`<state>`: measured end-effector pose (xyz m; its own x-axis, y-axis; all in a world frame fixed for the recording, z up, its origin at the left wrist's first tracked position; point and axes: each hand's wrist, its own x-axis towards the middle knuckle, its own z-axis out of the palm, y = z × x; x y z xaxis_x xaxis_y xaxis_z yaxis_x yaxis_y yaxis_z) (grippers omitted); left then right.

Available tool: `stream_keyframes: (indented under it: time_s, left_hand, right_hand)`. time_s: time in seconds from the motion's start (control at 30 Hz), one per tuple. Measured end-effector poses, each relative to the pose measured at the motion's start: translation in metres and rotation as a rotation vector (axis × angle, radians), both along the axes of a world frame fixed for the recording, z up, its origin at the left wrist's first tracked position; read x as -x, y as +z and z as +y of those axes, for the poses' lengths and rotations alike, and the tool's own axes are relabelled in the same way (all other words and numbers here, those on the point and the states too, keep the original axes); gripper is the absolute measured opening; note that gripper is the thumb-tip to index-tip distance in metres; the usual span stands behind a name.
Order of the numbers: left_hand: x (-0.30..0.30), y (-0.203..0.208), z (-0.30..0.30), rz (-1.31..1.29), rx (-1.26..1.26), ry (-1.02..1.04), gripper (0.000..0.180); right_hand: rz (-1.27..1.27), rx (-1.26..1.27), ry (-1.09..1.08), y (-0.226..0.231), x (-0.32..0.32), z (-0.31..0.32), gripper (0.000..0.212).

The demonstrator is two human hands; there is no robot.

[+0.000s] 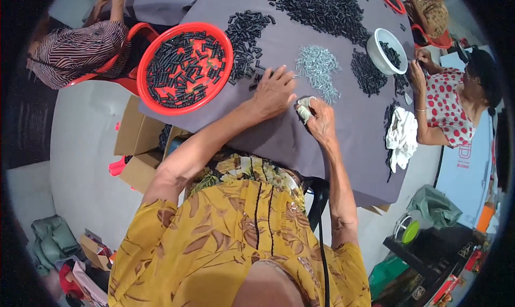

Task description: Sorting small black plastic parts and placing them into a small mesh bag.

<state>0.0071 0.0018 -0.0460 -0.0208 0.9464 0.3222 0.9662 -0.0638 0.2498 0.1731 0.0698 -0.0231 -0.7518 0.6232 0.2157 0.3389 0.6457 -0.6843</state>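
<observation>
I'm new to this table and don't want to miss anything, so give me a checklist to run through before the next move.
1. Silver pieces close by: ok, piled just beyond both hands.
2. Black pieces near the left hand: ok, a pile lies ahead and to its left.
3. Right hand free: cannot tell; its fingers are curled beside a pale wrapping.
4. Red basin fully on the table: cannot tell; it hides the left edge.
5. White cloth apart from both hands: ok, at the far right.

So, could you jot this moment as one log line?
left hand: outstretched, beside black pieces; right hand: pale wrap, grip unclear; ahead: silver pile; left: red basin; right: white bowl
</observation>
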Motion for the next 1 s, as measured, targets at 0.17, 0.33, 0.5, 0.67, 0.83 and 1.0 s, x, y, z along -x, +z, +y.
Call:
stream_keyframes:
  time_s: [0.17,0.33,0.5,0.67,0.83,1.0]
  left_hand:
    - [0.01,0.002,-0.008,-0.026,-0.101,0.007,0.027]
    - [0.016,0.006,0.006,-0.056,-0.117,0.056,0.025]
    - [0.015,0.001,0.009,-0.111,-0.196,0.044,0.022]
    - [0.011,-0.007,0.018,-0.05,-0.332,0.013,0.005]
    - [0.009,-0.011,0.025,-0.051,-0.332,0.092,0.003]
    - [-0.003,0.007,0.02,-0.179,-0.277,0.079,0.007]
  right_hand:
    - [0.025,-0.004,0.016,0.001,-0.001,0.001,0.009]
    - [0.018,0.003,0.022,0.003,-0.002,-0.001,0.01]
    - [0.072,0.015,0.007,0.002,-0.001,-0.001,0.015]
    - [0.051,0.048,-0.009,0.003,0.001,-0.001,0.013]
    - [-0.004,-0.009,0.02,0.002,0.002,0.0,0.008]
    - [0.183,0.308,-0.177,0.002,-0.003,0.002,0.021]
